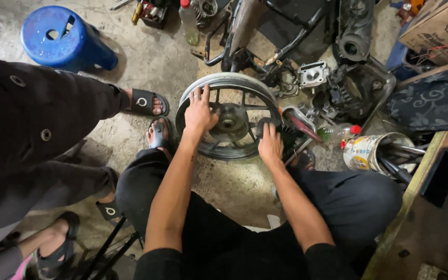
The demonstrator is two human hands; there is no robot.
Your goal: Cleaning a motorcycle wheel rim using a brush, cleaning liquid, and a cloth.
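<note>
We see a stained concrete floor (146,62) carrying a grey spoked wheel (228,116), a blue plastic stool (60,39), a dented can of tools (372,152), a clear bottle (338,133) and engine parts (348,85).

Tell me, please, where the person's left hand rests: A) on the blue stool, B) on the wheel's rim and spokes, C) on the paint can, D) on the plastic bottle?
B: the left hand lies spread over the top of the wheel, fingers on its rim, while the right hand presses a dark cloth against the wheel's right side.
</note>
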